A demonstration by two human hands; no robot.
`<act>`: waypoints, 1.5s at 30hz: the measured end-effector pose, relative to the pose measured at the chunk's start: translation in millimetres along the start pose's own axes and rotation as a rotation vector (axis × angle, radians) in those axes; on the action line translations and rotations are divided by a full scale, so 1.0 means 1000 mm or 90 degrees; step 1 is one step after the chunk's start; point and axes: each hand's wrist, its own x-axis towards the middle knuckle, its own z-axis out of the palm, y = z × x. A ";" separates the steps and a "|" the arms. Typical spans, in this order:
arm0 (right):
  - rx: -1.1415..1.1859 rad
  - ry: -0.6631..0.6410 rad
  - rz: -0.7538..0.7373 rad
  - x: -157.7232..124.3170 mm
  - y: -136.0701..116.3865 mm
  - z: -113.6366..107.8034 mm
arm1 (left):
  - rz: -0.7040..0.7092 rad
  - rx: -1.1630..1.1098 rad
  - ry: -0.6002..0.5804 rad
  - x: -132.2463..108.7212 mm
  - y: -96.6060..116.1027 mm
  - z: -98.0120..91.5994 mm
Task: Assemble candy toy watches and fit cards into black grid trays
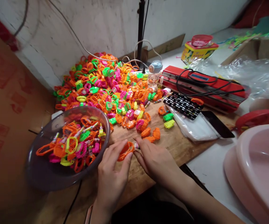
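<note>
While hands point(112, 165) partly hide orange band point(130, 147) | whitish piece point(136, 145) unclear

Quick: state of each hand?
Left hand: closed, holding an orange toy watch.
Right hand: closed on a small pale piece beside it.

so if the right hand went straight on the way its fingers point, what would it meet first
Most likely the orange band held in the left hand, just beyond the fingertips of the right hand, though one view leaves depth unclear.
</note>
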 end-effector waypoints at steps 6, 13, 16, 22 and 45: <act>-0.073 0.014 -0.002 0.000 -0.003 0.001 | 0.024 0.034 -0.008 0.002 -0.002 0.000; -0.126 0.035 -0.038 0.009 -0.004 0.008 | 0.032 0.052 -0.013 -0.001 -0.018 0.004; -0.095 0.049 -0.091 0.005 -0.005 0.021 | 0.058 0.069 -0.016 -0.001 -0.029 0.004; 0.050 0.029 -0.172 0.003 -0.009 0.044 | 0.160 0.142 -0.027 0.003 -0.053 -0.009; 0.023 -0.157 0.505 0.139 0.168 0.116 | -0.068 0.185 -0.116 0.154 -0.068 0.149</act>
